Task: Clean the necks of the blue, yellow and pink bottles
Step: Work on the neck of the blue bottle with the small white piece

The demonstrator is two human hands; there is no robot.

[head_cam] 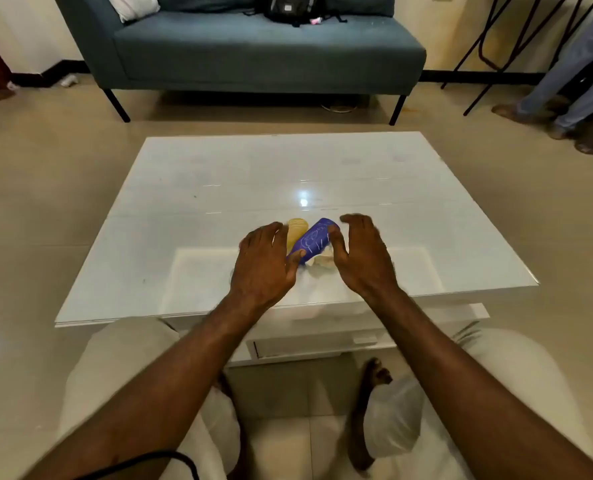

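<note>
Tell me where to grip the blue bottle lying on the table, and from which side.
Take the blue bottle around its mid body, coming from its right side, where the right hand is already open beside it. It lies tilted on the white table, the yellow bottle crowds its left, and the left hand covers its near end.

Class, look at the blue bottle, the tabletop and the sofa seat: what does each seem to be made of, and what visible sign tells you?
Blue bottle: probably plastic, opaque and matte, with pale line drawings on its side.
Tabletop: white and high-gloss, maybe glass or lacquered board; it mirrors a ceiling light.
Sofa seat: woven teal-grey fabric, dull and slightly fuzzy, without shine.
</note>
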